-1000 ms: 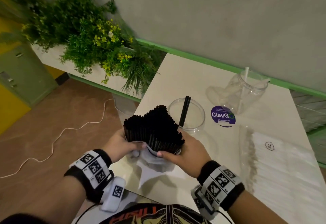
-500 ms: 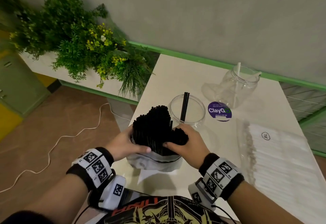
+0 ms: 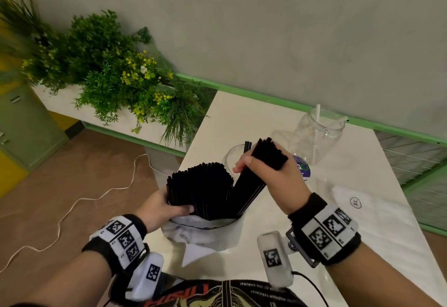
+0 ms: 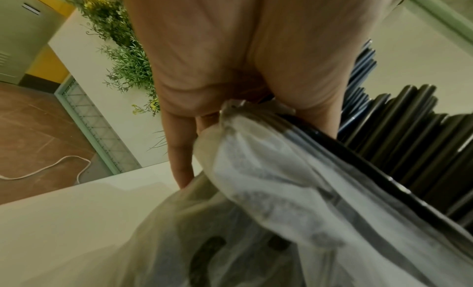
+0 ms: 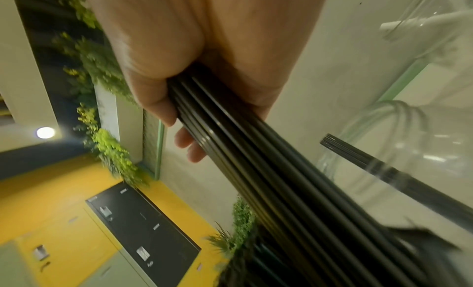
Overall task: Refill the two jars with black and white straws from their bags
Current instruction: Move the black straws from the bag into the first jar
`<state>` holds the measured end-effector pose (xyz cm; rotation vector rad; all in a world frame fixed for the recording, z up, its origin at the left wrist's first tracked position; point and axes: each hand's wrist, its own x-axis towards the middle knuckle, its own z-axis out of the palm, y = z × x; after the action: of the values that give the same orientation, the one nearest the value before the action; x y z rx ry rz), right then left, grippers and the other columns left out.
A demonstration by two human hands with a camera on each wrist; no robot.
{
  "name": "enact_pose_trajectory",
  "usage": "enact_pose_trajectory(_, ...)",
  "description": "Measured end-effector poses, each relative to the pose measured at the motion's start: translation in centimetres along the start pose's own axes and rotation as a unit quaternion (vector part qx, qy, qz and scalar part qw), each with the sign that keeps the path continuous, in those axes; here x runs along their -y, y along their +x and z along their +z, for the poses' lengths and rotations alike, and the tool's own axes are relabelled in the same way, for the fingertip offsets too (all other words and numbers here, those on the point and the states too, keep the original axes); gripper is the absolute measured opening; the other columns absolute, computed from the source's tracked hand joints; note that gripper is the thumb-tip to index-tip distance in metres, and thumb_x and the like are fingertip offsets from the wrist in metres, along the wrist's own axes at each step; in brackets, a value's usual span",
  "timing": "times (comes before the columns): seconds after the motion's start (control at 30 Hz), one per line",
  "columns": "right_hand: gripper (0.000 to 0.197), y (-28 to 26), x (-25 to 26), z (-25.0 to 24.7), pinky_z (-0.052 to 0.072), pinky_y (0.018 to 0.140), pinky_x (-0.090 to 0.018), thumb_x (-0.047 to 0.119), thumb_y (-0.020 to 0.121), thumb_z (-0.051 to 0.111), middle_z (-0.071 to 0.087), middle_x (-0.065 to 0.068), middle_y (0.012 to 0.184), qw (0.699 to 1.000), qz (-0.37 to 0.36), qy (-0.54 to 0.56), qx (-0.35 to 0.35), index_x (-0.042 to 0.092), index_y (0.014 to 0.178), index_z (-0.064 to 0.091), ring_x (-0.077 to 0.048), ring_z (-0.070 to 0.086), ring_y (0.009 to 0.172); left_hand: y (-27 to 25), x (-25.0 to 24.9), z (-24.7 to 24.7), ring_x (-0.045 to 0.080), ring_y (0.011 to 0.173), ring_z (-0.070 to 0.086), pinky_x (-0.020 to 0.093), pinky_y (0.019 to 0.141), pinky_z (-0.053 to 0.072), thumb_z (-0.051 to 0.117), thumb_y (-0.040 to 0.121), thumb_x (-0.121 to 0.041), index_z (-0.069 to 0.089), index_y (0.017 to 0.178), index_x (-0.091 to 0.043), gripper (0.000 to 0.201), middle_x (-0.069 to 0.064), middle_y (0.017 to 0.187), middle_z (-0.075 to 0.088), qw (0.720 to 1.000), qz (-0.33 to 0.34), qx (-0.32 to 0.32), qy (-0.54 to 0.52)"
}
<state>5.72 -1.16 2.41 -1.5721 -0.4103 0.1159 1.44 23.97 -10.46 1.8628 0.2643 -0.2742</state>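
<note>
A clear plastic bag (image 3: 205,231) (image 4: 268,190) of black straws (image 3: 200,188) stands upright at the table's near edge. My left hand (image 3: 164,207) (image 4: 204,119) grips the bag and the straws in it from the left. My right hand (image 3: 268,173) (image 5: 184,129) grips a smaller bunch of black straws (image 3: 261,161) (image 5: 256,160), tilted up and to the right, its lower ends still in the bag. Just behind stands a clear jar (image 3: 233,159) (image 5: 409,139) holding two black straws (image 3: 247,146). A second clear jar (image 3: 319,132) with a white straw (image 3: 316,123) stands further back.
A bag of white straws (image 3: 377,224) marked XL lies on the white table (image 3: 242,123) at the right. A purple round sticker (image 3: 303,169) sits between the jars. A planter of green plants (image 3: 116,74) runs along the left, and a white cable (image 3: 72,205) lies on the brown floor.
My right hand has separated a bunch of black straws from the bundle and lifted it up and right toward the near jar. My left hand still holds the bag.
</note>
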Motion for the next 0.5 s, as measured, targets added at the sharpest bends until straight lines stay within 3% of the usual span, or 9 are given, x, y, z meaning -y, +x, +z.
enact_pose_trajectory(0.07, 0.006, 0.8, 0.7, 0.0, 0.056, 0.081, -0.037, 0.0, 0.088, 0.062, 0.07, -0.014, 0.08, 0.999, 0.009, 0.046, -0.009, -0.001, 0.084, 0.057, -0.029, 0.068, 0.079, 0.2, 0.1, -0.1, 0.009, 0.098, 0.065, 0.027, 0.087, 0.051, 0.083, 0.043, -0.047, 0.062, 0.106, -0.025, 0.07, -0.004, 0.103, 0.071, 1.0, -0.002, 0.004, -0.001)
enact_pose_trajectory(0.13, 0.01, 1.5, 1.0, 0.1, 0.056, 0.08, -0.041, -0.004, 0.089, 0.059, 0.07, -0.015, 0.082, 0.997, 0.022, 0.07, -0.017, 0.003, 0.087, 0.054, -0.03, 0.069, 0.078, 0.1, 0.0, 0.0, 0.007, 0.097, 0.064, 0.02, 0.08, 0.049, 0.087, 0.051, -0.036, 0.061, 0.103, -0.028, 0.059, -0.007, 0.101, 0.07, 1.0, -0.001, 0.001, 0.005)
enact_pose_trajectory(0.2, 0.009, 2.1, 1.6, 0.0, 0.056, 0.079, -0.04, -0.005, 0.09, 0.058, 0.07, -0.015, 0.082, 0.995, 0.025, 0.09, -0.028, 0.003, 0.089, 0.053, -0.03, 0.069, 0.079, 0.1, -0.2, 0.0, 0.004, 0.094, 0.063, 0.011, 0.071, 0.046, 0.087, 0.051, -0.034, 0.062, 0.101, -0.027, 0.056, -0.009, 0.098, 0.07, 1.0, 0.005, 0.001, 0.009)
enact_pose_trajectory(0.3, 0.011, 3.4, 3.3, -0.9, 0.057, 0.079, -0.043, -0.006, 0.09, 0.055, 0.07, -0.012, 0.081, 0.991, 0.008, 0.123, -0.053, 0.0, 0.098, 0.052, -0.03, 0.069, 0.079, 0.4, -0.3, -0.1, 0.004, 0.086, 0.065, 0.011, 0.066, 0.045, 0.082, 0.043, -0.039, 0.064, 0.099, -0.021, 0.061, -0.006, 0.091, 0.072, 1.0, 0.003, 0.0, 0.006)
enact_pose_trajectory(0.43, 0.022, 5.2, 5.4, -2.8, 0.058, 0.074, -0.036, -0.004, 0.093, 0.052, 0.07, -0.009, 0.081, 0.985, 0.003, 0.154, -0.083, -0.009, 0.114, 0.05, -0.027, 0.07, 0.08, 0.7, -0.3, 0.0, 0.008, 0.083, 0.064, 0.01, 0.063, 0.044, 0.085, 0.067, -0.011, 0.064, 0.095, -0.019, 0.036, -0.005, 0.088, 0.07, 1.0, -0.004, -0.002, 0.011)
enact_pose_trajectory(0.5, 0.016, 6.0, 6.3, -3.8, 0.057, 0.073, -0.035, -0.003, 0.093, 0.052, 0.07, -0.007, 0.079, 0.983, -0.011, 0.154, -0.095, -0.005, 0.109, 0.051, -0.026, 0.071, 0.081, 0.8, -0.4, -0.1, 0.007, 0.086, 0.065, 0.012, 0.067, 0.045, 0.085, 0.067, -0.011, 0.063, 0.097, -0.02, 0.038, -0.005, 0.091, 0.071, 1.0, -0.005, 0.003, 0.007)
